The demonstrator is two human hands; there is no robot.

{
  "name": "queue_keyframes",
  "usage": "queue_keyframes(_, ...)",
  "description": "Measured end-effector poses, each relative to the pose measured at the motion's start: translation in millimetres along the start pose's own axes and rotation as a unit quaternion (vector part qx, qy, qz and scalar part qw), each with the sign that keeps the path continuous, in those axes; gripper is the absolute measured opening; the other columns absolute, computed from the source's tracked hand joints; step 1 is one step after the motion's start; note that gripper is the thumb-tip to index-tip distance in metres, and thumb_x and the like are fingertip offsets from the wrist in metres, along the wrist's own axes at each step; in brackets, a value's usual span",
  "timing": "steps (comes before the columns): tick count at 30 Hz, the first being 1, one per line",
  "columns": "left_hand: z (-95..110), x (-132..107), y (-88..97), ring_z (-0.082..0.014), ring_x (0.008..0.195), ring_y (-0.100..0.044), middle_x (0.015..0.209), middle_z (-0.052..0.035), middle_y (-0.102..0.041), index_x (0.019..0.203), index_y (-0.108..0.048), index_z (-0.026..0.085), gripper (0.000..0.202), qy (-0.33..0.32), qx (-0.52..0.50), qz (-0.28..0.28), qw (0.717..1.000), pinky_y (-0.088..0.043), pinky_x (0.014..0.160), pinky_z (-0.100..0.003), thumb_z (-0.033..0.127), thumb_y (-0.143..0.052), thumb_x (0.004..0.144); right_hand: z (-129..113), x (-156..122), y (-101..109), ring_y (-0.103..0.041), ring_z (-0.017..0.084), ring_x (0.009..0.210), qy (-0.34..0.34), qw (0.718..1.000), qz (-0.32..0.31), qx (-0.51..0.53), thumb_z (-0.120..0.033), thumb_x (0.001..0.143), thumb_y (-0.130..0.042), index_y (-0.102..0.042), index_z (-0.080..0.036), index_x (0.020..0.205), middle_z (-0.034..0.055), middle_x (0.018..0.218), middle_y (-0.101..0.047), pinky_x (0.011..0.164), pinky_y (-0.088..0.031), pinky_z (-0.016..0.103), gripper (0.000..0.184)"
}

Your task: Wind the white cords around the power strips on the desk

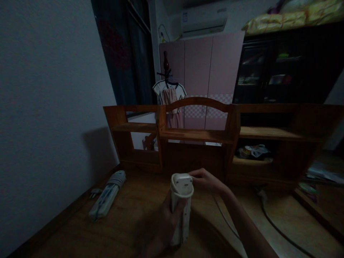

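One white power strip [186, 225], upright near the middle of the view

At 9 o'clock from it, a second power strip [106, 202] lies on the table [131, 200] near the wall [53, 107], a cord wound round its far end. Next comes the left hand [169, 216], closed round the white strip's body, thumb across the near side. Whether the strip's lower end rests on the table, I cannot tell. It should be fairly light and stiff, its casing a little slick; the long sides look the surest hold. The pale loop [185, 196] round its top is probably bendy and apt to slip. At 2 o'clock, the right hand [204, 181] has fingers bent to the top edge; what they pinch, if anything, is unclear. Between 3 and 4 o'clock runs a thin cord [224, 218], then a dark cable [278, 228] well beyond.
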State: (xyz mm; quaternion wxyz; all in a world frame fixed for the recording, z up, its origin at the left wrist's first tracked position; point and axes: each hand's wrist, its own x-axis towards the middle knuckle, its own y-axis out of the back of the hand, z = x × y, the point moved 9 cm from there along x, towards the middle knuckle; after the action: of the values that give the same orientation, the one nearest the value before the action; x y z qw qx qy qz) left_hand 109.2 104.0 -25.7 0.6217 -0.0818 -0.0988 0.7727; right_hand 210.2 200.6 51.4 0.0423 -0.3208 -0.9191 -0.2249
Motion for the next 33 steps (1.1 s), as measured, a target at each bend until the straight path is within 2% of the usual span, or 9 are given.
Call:
queue_keyframes(3, -3, 12, 5.9, -0.02, 0.068, -0.065, 0.089, -0.0099, -0.068, 0.112, -0.054, 0.017, 0.052, -0.014, -0.028, 0.01, 0.999, -0.05, 0.061, -0.028, 0.053, -0.064, 0.076, 12, 9, -10, -0.059, 0.021, 0.089, 0.026, 0.996, 0.012, -0.082, -0.043, 0.092, -0.045, -0.07, -0.012, 0.103, 0.0028, 0.095, -0.068, 0.079, -0.044, 0.028, 0.041)
queue_keyframes(7, -12, 31, 18.5, -0.0193, 0.059, -0.065, 0.077, -0.0088, -0.068, 0.104, -0.056, 0.014, 0.052, -0.007, -0.069, 0.038, 0.997, -0.051, 0.055, -0.028, 0.057, -0.062, 0.075, 35, 13, -18, -0.06, 0.02, 0.084, -0.019, 0.978, 0.029, -0.205, -0.029, 0.092, -0.044, -0.069, -0.012, 0.096, 0.0033, 0.088, -0.068, 0.069, -0.042, 0.023, 0.031)
queue_keyframes(10, -12, 42, 26.1, -0.0195, 0.055, -0.064, 0.072, -0.0077, -0.067, 0.104, -0.056, 0.014, 0.055, -0.004, -0.086, 0.047, 0.995, -0.049, 0.05, -0.027, 0.058, -0.063, 0.074, 38, 7, -18, -0.061, 0.018, 0.078, -0.049, 0.963, 0.026, -0.264, -0.021, 0.089, -0.045, -0.068, -0.014, 0.094, 0.0041, 0.085, -0.068, 0.066, -0.039, 0.022, 0.025)
queue_keyframes(17, -10, 47, 36.9, -0.0166, 0.053, -0.063, 0.07, -0.003, -0.066, 0.11, -0.054, 0.018, 0.056, 0.0, -0.075, 0.079, 0.994, -0.048, 0.05, -0.025, 0.056, -0.068, 0.071, 3, -10, -1, -0.063, 0.016, 0.069, -0.121, 0.922, 0.056, -0.364, -0.023, 0.089, -0.048, -0.068, -0.018, 0.087, 0.0058, 0.078, -0.069, 0.058, -0.034, 0.022, 0.02)
queue_keyframes(22, -7, 48, 40.9, -0.0169, 0.058, -0.064, 0.074, -0.0037, -0.067, 0.114, -0.054, 0.018, 0.06, 0.01, -0.062, 0.08, 0.995, -0.05, 0.055, -0.026, 0.056, -0.068, 0.07, -18, -14, -3, -0.066, 0.019, 0.077, -0.152, 0.88, 0.058, -0.446, -0.024, 0.093, -0.046, -0.068, -0.019, 0.089, 0.0084, 0.081, -0.069, 0.056, -0.034, 0.023, 0.022)
queue_keyframes(26, 6, 49, 51.1, -0.0176, 0.059, -0.064, 0.074, -0.0022, -0.065, 0.12, -0.05, 0.021, 0.061, -0.019, -0.052, 0.096, 0.994, -0.05, 0.054, -0.027, 0.058, -0.064, 0.073, -24, -14, -6, -0.067, 0.02, 0.081, -0.146, 0.855, 0.063, -0.494, -0.024, 0.095, -0.044, -0.066, -0.019, 0.095, 0.0088, 0.086, -0.068, 0.058, -0.037, 0.024, 0.022)
queue_keyframes(29, 11, 51, 61.1, -0.02, 0.07, -0.066, 0.084, -0.0053, -0.066, 0.122, -0.051, 0.02, 0.062, -0.035, -0.015, 0.12, 0.992, -0.051, 0.062, -0.029, 0.058, -0.063, 0.074, -30, -15, -6, -0.067, 0.022, 0.081, -0.146, 0.827, 0.073, -0.539, -0.021, 0.096, -0.043, -0.065, -0.019, 0.097, 0.0086, 0.086, -0.068, 0.06, -0.04, 0.026, 0.023)
queue_keyframes(31, 20, 54, 69.6, -0.0218, 0.089, -0.065, 0.098, -0.0068, -0.066, 0.123, -0.052, 0.022, 0.059, -0.079, 0.034, 0.145, 0.986, -0.05, 0.078, -0.031, 0.054, -0.064, 0.075, -39, -15, -7, -0.067, 0.024, 0.079, -0.147, 0.807, 0.071, -0.567, -0.021, 0.095, -0.045, -0.066, -0.018, 0.093, 0.0086, 0.083, -0.069, 0.06, -0.041, 0.027, 0.022)
queue_keyframes(33, 31, 57, 78.5, -0.0217, 0.109, -0.058, 0.112, -0.006, -0.063, 0.124, -0.052, 0.025, 0.055, -0.14, 0.098, 0.175, 0.97, -0.042, 0.094, -0.03, 0.05, -0.065, 0.077, -52, -16, -10, -0.067, 0.026, 0.077, -0.142, 0.795, 0.065, -0.586, -0.023, 0.094, -0.049, -0.068, -0.017, 0.087, 0.0089, 0.081, -0.07, 0.058, -0.04, 0.028, 0.021)
